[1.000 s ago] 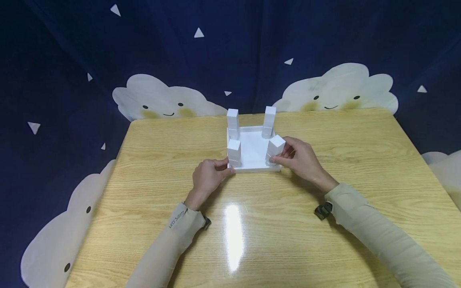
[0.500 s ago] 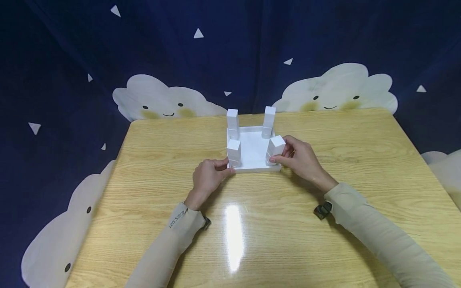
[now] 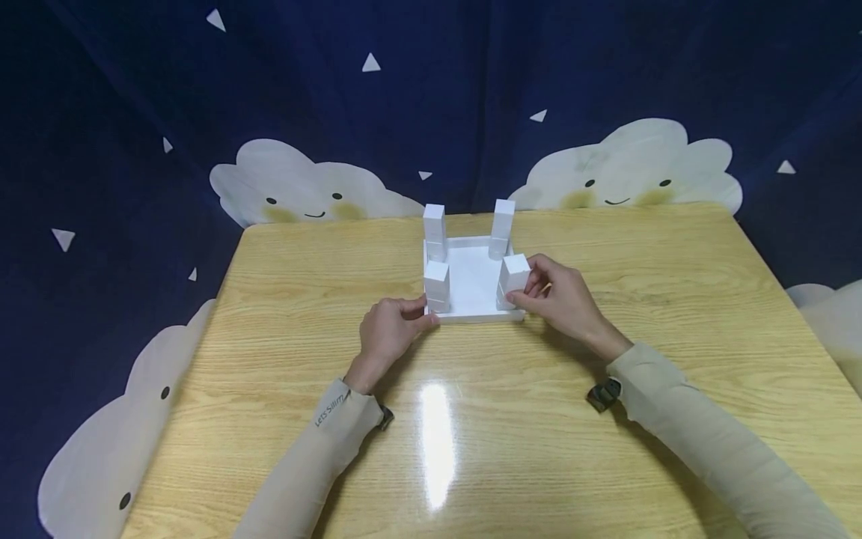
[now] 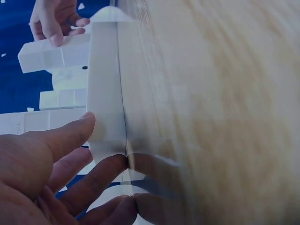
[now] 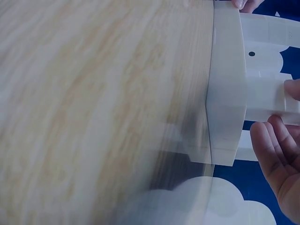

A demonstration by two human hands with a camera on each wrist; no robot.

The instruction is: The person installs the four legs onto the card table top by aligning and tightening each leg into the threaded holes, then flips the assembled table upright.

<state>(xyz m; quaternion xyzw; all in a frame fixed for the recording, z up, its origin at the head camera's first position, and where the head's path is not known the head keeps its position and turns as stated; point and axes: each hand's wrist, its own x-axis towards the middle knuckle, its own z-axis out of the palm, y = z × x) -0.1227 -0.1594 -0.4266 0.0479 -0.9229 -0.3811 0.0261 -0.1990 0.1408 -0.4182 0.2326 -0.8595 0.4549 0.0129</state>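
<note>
A white rectangular base with a raised rim (image 3: 474, 283) lies on the table, a square white post standing at each corner. My left hand (image 3: 389, 328) holds the near left corner; in the left wrist view its thumb presses the rim (image 4: 104, 79) and the fingers curl against the side. The near left post (image 3: 437, 284) rises just beside those fingers. With thumb and fingers, my right hand (image 3: 568, 299) pinches the near right post (image 3: 515, 273) low down. That post leans slightly right. At the back stand the far left post (image 3: 435, 228) and far right post (image 3: 502, 224).
The wooden table (image 3: 539, 449) stretches around the base, with a bright light reflection in front. A dark blue curtain (image 3: 431, 90) with white clouds hangs right behind the table's back edge and along its sides.
The near right post has turned slightly and shifted a touch left, the right fingers moving with it. The left hand and base look the same.
</note>
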